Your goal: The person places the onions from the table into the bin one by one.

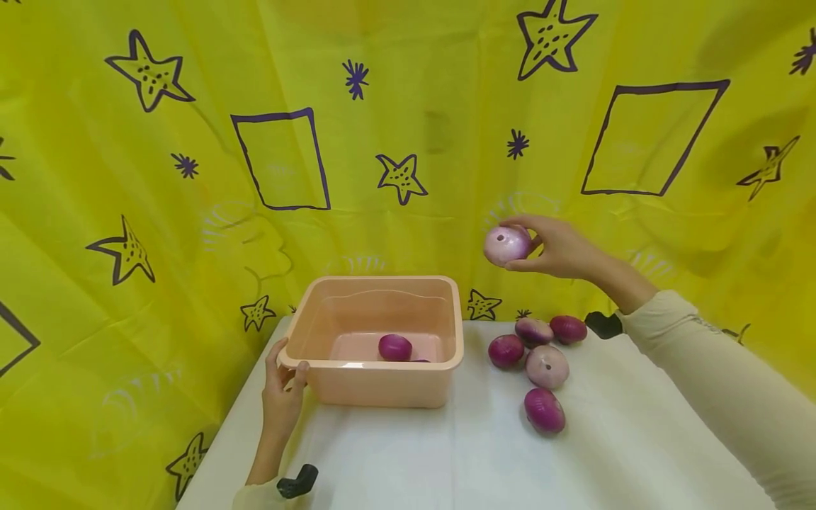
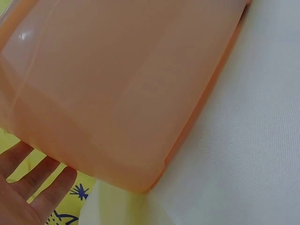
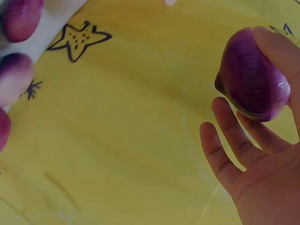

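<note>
Nearest the camera, to the right of the tub, is a pale, creased fabric sleeve. The right hand holds an onion above and to the right of the tub, clear of the white, cloth-covered worktop. Thumb and fingers are clamped on the onion; the right wrist view shows other fingers spread apart.

Held onion: rounded, slightly flattened, purple to pale, with glossy skin. Judged firm, fairly light and somewhat slippery; liable to bruise if dropped. Best hold: opposed fingers round its widest part.

Tub: smooth peach plastic, rounded corners, lipped rim. Judged light and slightly flexible; the rim is the sound place to hold. The left hand grips the tub's near left corner, fingers clamped on it.

Inside the tub: one purple onion, plus a sliver of another. Five loose onions rest right of the tub.
</note>
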`<state>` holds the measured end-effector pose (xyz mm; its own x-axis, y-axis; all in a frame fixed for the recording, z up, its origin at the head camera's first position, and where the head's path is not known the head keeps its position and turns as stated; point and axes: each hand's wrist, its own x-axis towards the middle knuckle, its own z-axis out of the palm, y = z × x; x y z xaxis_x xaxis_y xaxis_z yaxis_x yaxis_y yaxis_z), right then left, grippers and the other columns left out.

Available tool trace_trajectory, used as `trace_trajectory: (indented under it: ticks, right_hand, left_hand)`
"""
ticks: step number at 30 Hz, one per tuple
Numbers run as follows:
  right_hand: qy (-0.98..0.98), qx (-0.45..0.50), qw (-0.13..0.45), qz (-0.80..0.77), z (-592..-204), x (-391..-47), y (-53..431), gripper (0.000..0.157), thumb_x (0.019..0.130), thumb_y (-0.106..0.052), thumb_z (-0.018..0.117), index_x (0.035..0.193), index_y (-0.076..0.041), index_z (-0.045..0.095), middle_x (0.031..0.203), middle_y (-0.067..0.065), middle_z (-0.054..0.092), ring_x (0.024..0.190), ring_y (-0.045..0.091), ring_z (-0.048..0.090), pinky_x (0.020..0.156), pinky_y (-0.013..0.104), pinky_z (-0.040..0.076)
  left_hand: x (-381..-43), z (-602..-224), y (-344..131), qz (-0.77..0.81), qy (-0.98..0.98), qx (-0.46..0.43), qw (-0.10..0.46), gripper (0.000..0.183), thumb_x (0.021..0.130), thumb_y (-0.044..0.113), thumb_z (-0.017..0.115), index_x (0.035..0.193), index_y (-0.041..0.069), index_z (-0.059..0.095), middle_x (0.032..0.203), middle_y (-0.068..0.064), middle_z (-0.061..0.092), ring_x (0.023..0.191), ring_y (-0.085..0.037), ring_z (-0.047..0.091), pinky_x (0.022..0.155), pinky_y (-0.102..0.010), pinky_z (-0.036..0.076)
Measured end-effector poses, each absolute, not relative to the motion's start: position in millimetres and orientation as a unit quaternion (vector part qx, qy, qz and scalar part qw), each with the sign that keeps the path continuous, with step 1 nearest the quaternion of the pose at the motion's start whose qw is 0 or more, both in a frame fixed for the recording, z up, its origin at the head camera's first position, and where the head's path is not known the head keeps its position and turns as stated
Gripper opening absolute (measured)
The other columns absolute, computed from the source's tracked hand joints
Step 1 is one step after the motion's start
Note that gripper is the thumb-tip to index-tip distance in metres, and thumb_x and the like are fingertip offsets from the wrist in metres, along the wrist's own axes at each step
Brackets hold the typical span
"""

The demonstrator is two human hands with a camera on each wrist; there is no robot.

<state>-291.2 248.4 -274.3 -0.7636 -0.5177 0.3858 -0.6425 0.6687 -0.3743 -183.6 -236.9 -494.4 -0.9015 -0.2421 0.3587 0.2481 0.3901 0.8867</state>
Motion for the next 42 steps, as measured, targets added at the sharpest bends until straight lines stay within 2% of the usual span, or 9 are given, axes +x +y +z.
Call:
trace_trajectory:
  ticks: [3, 14, 22, 27, 32, 42]
  right_hand:
    - [-0.895, 0.344, 0.12, 0.257, -273.2, -296.7, 230.3, 0.064, 0.083, -0.018, 0.088, 0.139, -0.007, 0.059, 0.13, 0.015, 0.065, 0.092, 0.028, 0.069, 0.082, 0.048, 0.059]
    - [-0.884, 0.366, 0.074, 0.282, -281.7, -317.5, 159.4, 0.07, 0.081, -0.017, 0.088, 0.142, -0.004, 0.055, 0.135, 0.018, 0.061, 0.093, 0.03, 0.069, 0.086, 0.047, 0.059]
    - [-0.879, 0.383, 0.06, 0.277, -290.1, -326.4, 120.4, 0.07, 0.079, -0.019, 0.09, 0.14, -0.005, 0.058, 0.134, 0.014, 0.063, 0.103, 0.027, 0.064, 0.088, 0.039, 0.058]
    - [-0.879, 0.384, 0.045, 0.279, -294.8, -330.9, 102.8, 0.07, 0.081, -0.021, 0.089, 0.141, -0.006, 0.057, 0.133, 0.014, 0.064, 0.1, 0.027, 0.065, 0.087, 0.038, 0.058]
    - [-0.877, 0.391, 0.048, 0.274, -305.5, -338.8, 90.7, 0.067, 0.08, -0.021, 0.089, 0.138, -0.004, 0.058, 0.131, 0.015, 0.064, 0.111, 0.03, 0.061, 0.094, 0.042, 0.055]
    - [-0.882, 0.38, 0.018, 0.277, -330.3, -343.9, 70.8, 0.062, 0.081, -0.02, 0.088, 0.134, -0.006, 0.061, 0.125, 0.013, 0.066, 0.111, 0.031, 0.061, 0.095, 0.041, 0.054]
  left_hand:
    - [-184.3, -494.3, -237.6, -0.551, -0.805, -0.001, 0.222, 0.06, 0.106, 0.023, 0.057, 0.159, 0.024, 0.028, 0.159, -0.017, 0.042, 0.119, -0.037, 0.059, 0.082, -0.008, 0.048]
    - [-186.0, -491.7, -238.2, -0.558, -0.801, -0.01, 0.217, 0.062, 0.105, 0.023, 0.058, 0.159, 0.024, 0.027, 0.161, -0.016, 0.039, 0.122, -0.039, 0.059, 0.083, -0.008, 0.048]
    - [-184.3, -494.6, -236.1, -0.559, -0.8, -0.01, 0.219, 0.063, 0.105, 0.022, 0.059, 0.159, 0.024, 0.027, 0.159, -0.015, 0.042, 0.118, -0.032, 0.06, 0.083, -0.012, 0.05]
    - [-184.0, -495.7, -238.8, -0.548, -0.806, -0.004, 0.223, 0.062, 0.106, 0.023, 0.058, 0.159, 0.024, 0.027, 0.16, -0.014, 0.041, 0.119, -0.034, 0.06, 0.084, -0.013, 0.05]
    - [-182.5, -494.1, -240.3, -0.545, -0.808, -0.006, 0.225, 0.061, 0.106, 0.022, 0.057, 0.159, 0.024, 0.027, 0.161, -0.016, 0.039, 0.121, -0.038, 0.06, 0.085, -0.012, 0.049]
    - [-184.8, -498.6, -237.2, -0.554, -0.801, 0.0, 0.227, 0.062, 0.104, 0.03, 0.061, 0.157, 0.028, 0.03, 0.159, -0.006, 0.043, 0.118, -0.024, 0.059, 0.087, -0.017, 0.053]
